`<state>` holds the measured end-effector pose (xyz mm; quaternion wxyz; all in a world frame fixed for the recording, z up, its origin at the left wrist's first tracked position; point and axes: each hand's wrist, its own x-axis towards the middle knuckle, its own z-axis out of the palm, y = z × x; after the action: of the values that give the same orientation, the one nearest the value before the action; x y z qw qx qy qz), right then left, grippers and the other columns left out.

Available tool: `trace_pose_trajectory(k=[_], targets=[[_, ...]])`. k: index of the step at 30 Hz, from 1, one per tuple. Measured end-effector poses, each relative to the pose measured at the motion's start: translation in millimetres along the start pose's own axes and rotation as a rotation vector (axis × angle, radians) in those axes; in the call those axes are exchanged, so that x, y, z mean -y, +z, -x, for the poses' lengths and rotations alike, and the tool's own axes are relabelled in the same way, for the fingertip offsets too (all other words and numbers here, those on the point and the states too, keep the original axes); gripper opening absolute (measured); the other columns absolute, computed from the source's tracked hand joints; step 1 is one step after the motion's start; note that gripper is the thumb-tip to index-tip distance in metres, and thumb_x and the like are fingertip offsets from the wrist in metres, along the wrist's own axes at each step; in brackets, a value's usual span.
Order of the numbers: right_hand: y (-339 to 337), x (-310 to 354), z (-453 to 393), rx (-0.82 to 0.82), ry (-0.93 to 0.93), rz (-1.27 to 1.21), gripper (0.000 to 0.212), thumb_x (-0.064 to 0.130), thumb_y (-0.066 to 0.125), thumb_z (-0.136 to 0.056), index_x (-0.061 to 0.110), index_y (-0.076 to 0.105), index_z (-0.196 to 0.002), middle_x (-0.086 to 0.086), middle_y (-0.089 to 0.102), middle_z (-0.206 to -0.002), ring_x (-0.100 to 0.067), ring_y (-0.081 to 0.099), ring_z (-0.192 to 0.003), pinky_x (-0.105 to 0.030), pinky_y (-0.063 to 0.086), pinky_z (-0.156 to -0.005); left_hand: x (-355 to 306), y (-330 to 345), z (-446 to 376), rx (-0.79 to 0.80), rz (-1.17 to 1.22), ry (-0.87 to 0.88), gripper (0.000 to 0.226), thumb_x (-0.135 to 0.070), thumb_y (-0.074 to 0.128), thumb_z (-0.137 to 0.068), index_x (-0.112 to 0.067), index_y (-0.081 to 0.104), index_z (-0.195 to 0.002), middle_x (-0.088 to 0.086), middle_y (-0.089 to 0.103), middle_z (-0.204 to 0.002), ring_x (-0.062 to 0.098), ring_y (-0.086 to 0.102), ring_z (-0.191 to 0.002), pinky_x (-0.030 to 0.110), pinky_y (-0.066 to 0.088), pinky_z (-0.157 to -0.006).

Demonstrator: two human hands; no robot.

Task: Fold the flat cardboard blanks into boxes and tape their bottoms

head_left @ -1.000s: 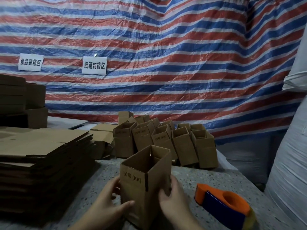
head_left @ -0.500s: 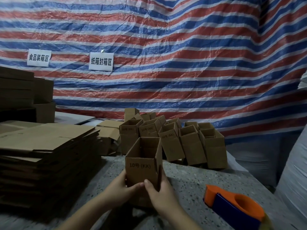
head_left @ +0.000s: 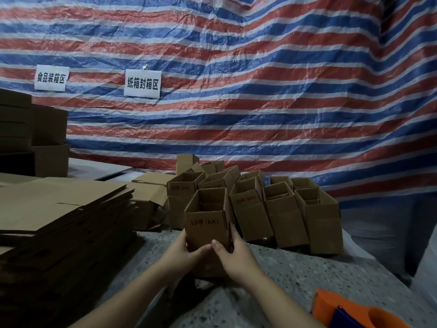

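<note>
**Folded box, held upright at mid-worktop**

Item: open-topped cardboard box (head_left: 208, 223), printed "10号 (KK)", upright on the speckled worktop (head_left: 295, 271). Left hand (head_left: 186, 253) grips its left side, thumb across the front face. Right hand (head_left: 234, 254) grips its right side, thumb on the front, thumbs nearly meeting. Just behind: cluster of finished boxes (head_left: 283, 209), open tops up. Left: stack of flat blanks (head_left: 59, 209). Near right corner: orange and blue tape dispenser (head_left: 354, 313). Backdrop: striped tarpaulin (head_left: 260, 91).
</note>
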<state>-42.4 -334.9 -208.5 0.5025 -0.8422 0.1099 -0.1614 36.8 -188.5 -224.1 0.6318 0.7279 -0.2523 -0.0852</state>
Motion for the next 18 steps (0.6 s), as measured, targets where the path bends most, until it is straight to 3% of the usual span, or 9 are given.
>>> trace_pose_trajectory(k=[5, 13, 18], targets=[[-0.4, -6.3, -21.5, 0.001, -0.026, -0.012, 0.063, 0.041, 0.060, -0.098, 0.043, 0.028, -0.153, 0.008, 0.056, -0.133, -0.011, 0.056, -0.115, -0.022, 0.050, -0.087, 7.7, 0.4, -21.2, -0.005, 0.008, 0.015, 0.053, -0.037, 0.078, -0.082, -0.035, 0.048, -0.126, -0.012, 0.064, -0.114, 0.001, 0.061, -0.102, 0.013, 0.052, -0.067], [1.9, -4.2, -48.9, -0.077, -0.042, 0.008, 0.059, 0.051, 0.055, -0.098, 0.041, 0.034, -0.152, 0.006, 0.054, -0.137, -0.019, 0.054, -0.125, -0.039, 0.051, -0.101, -3.1, -0.5, -45.4, -0.024, 0.086, 0.016, 0.051, -0.037, 0.075, -0.083, -0.033, 0.048, -0.126, -0.013, 0.061, -0.113, 0.000, 0.059, -0.097, 0.010, 0.051, -0.057], [1.6, -5.7, -58.2, -0.096, -0.059, 0.014, 0.054, 0.052, 0.054, -0.098, 0.040, 0.038, -0.148, 0.009, 0.055, -0.131, -0.016, 0.054, -0.121, -0.027, 0.046, -0.089, -4.6, -1.6, -51.4, -0.040, 0.078, 0.033, 0.045, -0.037, 0.074, -0.084, -0.034, 0.052, -0.123, -0.011, 0.063, -0.114, 0.005, 0.061, -0.101, 0.015, 0.052, -0.063]])
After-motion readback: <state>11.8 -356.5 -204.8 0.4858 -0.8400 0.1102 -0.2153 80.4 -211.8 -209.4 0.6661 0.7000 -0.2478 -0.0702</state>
